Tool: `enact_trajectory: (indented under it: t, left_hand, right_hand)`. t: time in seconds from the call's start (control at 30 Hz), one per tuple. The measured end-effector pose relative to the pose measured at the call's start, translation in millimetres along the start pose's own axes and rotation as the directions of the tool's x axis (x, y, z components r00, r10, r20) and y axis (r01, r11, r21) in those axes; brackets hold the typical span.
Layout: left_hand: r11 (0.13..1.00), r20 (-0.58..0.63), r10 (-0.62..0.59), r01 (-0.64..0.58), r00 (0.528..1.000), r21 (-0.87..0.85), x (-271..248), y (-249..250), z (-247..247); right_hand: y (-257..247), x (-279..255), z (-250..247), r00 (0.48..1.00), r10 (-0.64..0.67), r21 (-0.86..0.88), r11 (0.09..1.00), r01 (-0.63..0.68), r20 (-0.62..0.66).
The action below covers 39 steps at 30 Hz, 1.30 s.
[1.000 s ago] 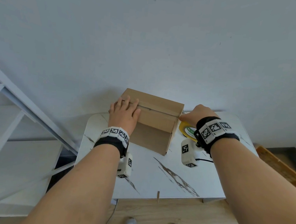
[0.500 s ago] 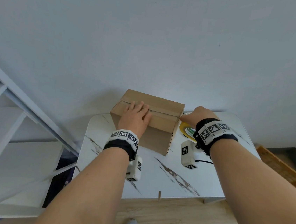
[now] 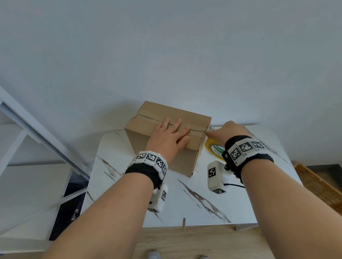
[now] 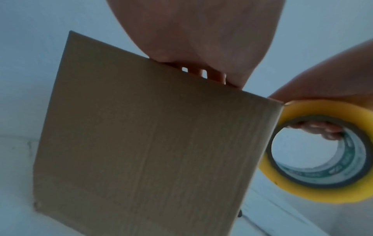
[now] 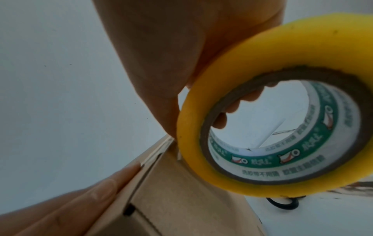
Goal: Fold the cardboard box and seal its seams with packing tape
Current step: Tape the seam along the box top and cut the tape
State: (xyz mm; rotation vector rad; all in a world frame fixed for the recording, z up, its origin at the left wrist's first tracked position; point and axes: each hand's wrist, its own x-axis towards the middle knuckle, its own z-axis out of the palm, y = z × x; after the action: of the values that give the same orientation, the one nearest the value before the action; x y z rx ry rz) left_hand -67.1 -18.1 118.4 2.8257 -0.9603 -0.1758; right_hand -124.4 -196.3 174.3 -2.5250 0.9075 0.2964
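Observation:
A closed brown cardboard box [image 3: 145, 124] stands at the back of the white marble-pattern table [image 3: 189, 205]. A strip of tape runs along its top seam. My left hand [image 3: 171, 134] lies flat on the box top with straight fingers across the seam, near the right end. My right hand [image 3: 226, 132] holds a yellow roll of packing tape [image 3: 214, 149] just past the box's right edge, fingers hooked through its core. In the right wrist view the tape roll [image 5: 272, 111] sits beside the box corner [image 5: 171, 183]. The left wrist view shows the box side [image 4: 141, 143] and the roll [image 4: 315, 151].
The box sits close to the plain wall [image 3: 174, 45]. A white shelf frame [image 3: 17, 134] stands left of the table. A wooden crate [image 3: 324, 191] rests on the floor at the right. A black ring-shaped object [image 5: 282, 205] lies on the table by the box.
My left hand has slid rightwards along the box's top seam, from the left end to near the right end. The right hand with the tape roll has stayed at the box's right edge.

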Motion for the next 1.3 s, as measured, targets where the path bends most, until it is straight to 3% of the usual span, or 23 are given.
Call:
enact_trajectory:
  t: [0.13, 0.27, 0.33, 0.5, 0.6, 0.67, 0.73, 0.8, 0.9, 1.03, 1.2, 1.3]
  left_hand:
    - [1.000, 0.001, -0.009, 0.009, 1.000, 0.017, 2, 0, -2]
    - [0.994, -0.165, 0.095, -0.101, 0.982, -0.028, 8, 14, -11]
    - [0.989, -0.158, 0.106, -0.121, 0.982, -0.088, 8, 20, -8]
    - [0.990, -0.099, 0.139, -0.135, 0.985, 0.053, 8, 20, -1]
    - [0.989, -0.128, 0.148, -0.148, 0.981, 0.013, 9, 21, -3]
    - [0.980, -0.213, 0.050, -0.090, 0.976, -0.179, 9, 19, -6]
    - [0.942, -0.269, -0.141, 0.046, 0.953, -0.332, 12, 10, -9]
    - [0.928, -0.243, -0.321, 0.253, 0.915, -0.272, 15, -3, -12]
    - [0.855, -0.098, -0.518, 0.514, 0.850, -0.065, 14, -16, -10]
    - [0.858, -0.031, -0.514, 0.514, 0.857, -0.002, 11, -22, -3]
    - [0.858, -0.039, -0.512, 0.513, 0.858, 0.008, 9, -17, -11]
    - [0.943, -0.106, -0.331, 0.331, 0.938, -0.022, 10, -6, -13]
  right_hand:
    - [2, 2, 3, 1.000, -0.002, 0.015, 1.000, 0.002, 0.001]
    - [4, 5, 5, 1.000, 0.005, 0.047, 0.999, -0.006, 0.009]
    - [5, 6, 6, 1.000, 0.014, 0.055, 0.998, -0.015, 0.013]
    - [8, 10, 12, 1.000, 0.013, 0.084, 0.996, -0.015, 0.029]
    - [9, 12, 14, 1.000, 0.005, 0.094, 0.996, -0.008, 0.031]
    - [10, 13, 14, 1.000, 0.002, 0.094, 0.996, -0.005, 0.031]
    - [10, 14, 15, 0.999, 0.001, 0.096, 0.995, -0.004, 0.033]
    - [10, 15, 16, 1.000, 0.003, 0.090, 0.996, -0.005, 0.026]
    - [9, 17, 17, 1.000, 0.005, 0.086, 0.996, -0.006, 0.015]
    - [9, 19, 17, 1.000, 0.005, 0.075, 0.997, -0.007, 0.025]
    - [10, 18, 18, 1.000, 0.000, 0.081, 0.997, -0.001, 0.009]
    - [11, 18, 18, 1.000, 0.004, 0.080, 0.997, -0.006, 0.017]
